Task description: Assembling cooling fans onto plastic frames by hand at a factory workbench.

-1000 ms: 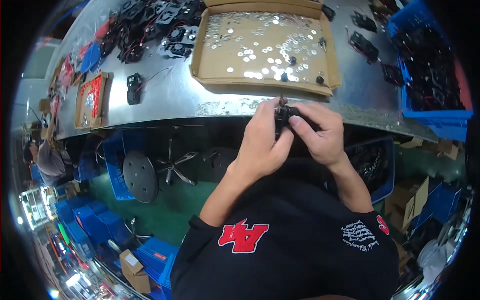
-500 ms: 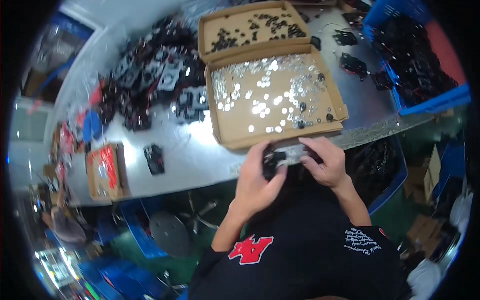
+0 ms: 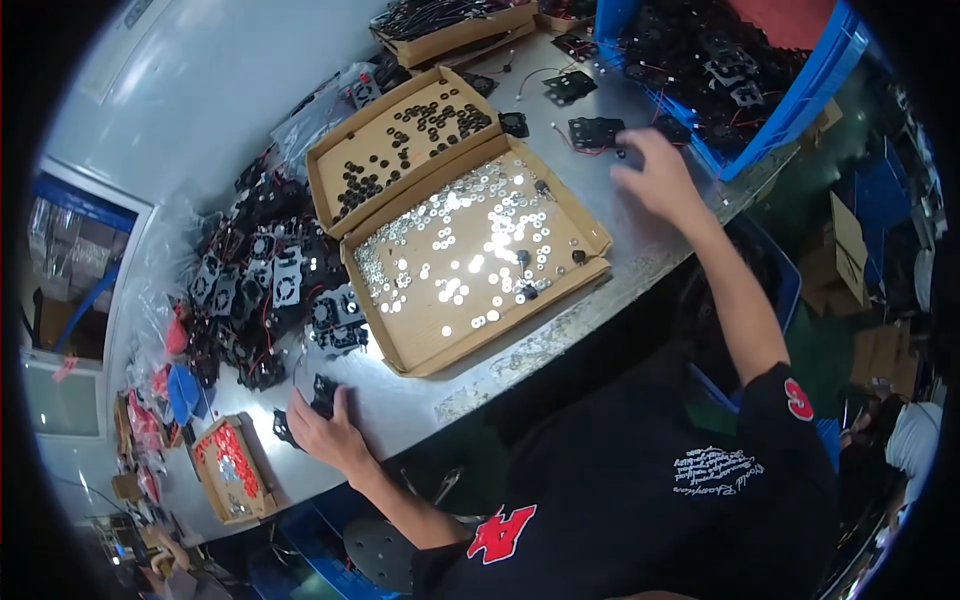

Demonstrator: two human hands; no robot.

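From the head view, the left hand (image 3: 322,432) lies on the shiny grey metal desk (image 3: 420,405), its fingers curled around a small black square plastic fan (image 3: 322,395). The right hand (image 3: 662,180) reaches far over, fingers spread wide and holding nothing, just beside a flat black square fan frame (image 3: 596,131). Between the hands sits a shallow brown cardboard tray (image 3: 425,345) of little round silver washers (image 3: 470,250).

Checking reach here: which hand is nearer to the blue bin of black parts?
The right hand: it hovers just beside the blue bin, over the table's far right. The left hand rests on a small black fan at the near left edge, far away.
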